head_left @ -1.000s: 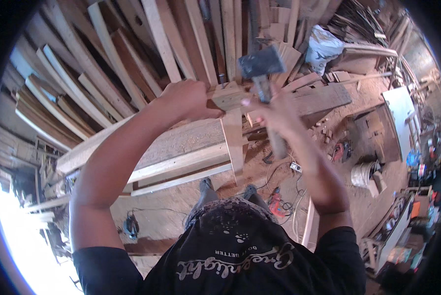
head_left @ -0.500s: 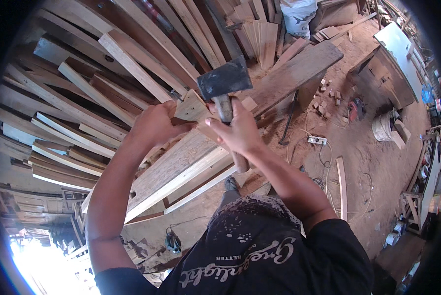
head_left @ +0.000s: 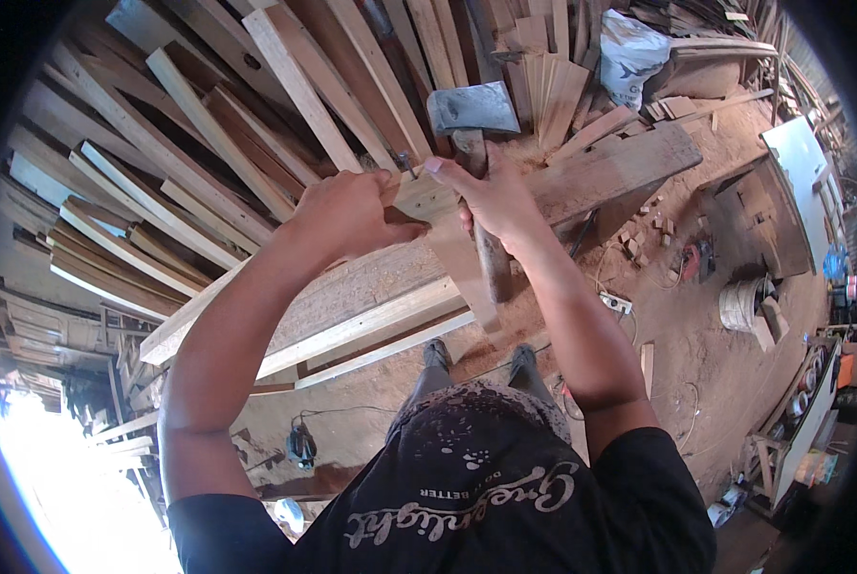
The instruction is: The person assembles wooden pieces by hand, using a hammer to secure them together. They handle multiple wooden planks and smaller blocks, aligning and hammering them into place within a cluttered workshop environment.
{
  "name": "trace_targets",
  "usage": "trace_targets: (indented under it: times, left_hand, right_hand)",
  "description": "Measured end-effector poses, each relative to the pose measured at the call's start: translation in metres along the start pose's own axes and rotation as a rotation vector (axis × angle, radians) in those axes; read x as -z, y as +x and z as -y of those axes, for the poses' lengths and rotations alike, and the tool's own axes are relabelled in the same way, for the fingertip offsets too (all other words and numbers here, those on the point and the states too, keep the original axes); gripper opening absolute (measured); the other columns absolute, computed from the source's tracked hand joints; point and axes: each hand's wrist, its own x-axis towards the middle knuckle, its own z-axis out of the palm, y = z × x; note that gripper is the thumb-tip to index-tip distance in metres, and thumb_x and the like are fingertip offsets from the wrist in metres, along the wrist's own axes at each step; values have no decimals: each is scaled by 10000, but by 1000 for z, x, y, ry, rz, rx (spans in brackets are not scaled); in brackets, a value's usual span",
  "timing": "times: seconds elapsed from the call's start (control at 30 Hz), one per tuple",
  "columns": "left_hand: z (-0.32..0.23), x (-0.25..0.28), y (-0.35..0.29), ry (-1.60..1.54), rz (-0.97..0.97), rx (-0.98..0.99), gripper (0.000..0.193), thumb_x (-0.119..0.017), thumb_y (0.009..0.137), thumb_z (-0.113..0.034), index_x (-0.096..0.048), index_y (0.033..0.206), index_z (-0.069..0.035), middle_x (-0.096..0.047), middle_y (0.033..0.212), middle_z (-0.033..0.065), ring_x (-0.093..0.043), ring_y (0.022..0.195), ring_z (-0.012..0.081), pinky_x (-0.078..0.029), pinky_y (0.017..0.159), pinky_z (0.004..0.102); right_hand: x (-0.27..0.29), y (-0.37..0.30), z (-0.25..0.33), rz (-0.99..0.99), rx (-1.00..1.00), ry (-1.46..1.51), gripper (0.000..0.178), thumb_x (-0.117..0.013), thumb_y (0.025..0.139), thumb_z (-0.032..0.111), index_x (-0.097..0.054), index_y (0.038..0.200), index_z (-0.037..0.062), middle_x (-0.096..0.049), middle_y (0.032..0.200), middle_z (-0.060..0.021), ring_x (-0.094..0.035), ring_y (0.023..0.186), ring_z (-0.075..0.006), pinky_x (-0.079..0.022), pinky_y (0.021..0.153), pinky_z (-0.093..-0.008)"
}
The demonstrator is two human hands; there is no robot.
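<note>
My right hand (head_left: 507,198) is wrapped around the wooden handle of a hatchet (head_left: 474,108), its flat grey metal head up and away from me. The thumb stretches along toward my left hand. My left hand (head_left: 347,218) grips a short wooden piece (head_left: 423,197) with small dark holes in its face, lying across the long plank bench (head_left: 352,297). Part of that piece is hidden by the fingers. A narrow strip of wood (head_left: 462,273) slants down beside the hatchet handle. Just beyond my left fingers a small metal bolt or nail (head_left: 405,161) stands up.
Long boards (head_left: 304,86) lean closely together at the far left. A white sack (head_left: 631,59) sits at the back. On the floor to the right are wood offcuts (head_left: 636,241), a red power tool (head_left: 698,260), a power strip (head_left: 617,304) with cords, and a bucket (head_left: 739,304).
The view has shifted. Both hands now appear farther right, and the hatchet appears higher, its head turned and catching more light. Both hands keep their holds.
</note>
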Motion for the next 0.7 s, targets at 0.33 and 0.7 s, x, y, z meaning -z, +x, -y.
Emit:
trace_targets:
  times: [0.33,0.7]
  left_hand:
    - [1,-4,1,-10,-6,56,710,-740,808,-704,-719,1149,-82,-759,1050,161,-738,1000,353,-579,907,478]
    - [3,-7,-6,-6,-51,62,761,-763,777,-715,-696,1118,-39,-749,983,195,-735,965,381,-579,891,487]
  right_hand:
    - [0,-2,9,51,-48,-51,445,-837,904,394,-654,1041,13,-600,778,-6,-534,502,-83,-428,431,-268]
    - [-6,-5,15,61,-76,-72,495,-812,916,425,-643,1088,-8,-604,722,-36,-550,482,-115,-448,442,-284]
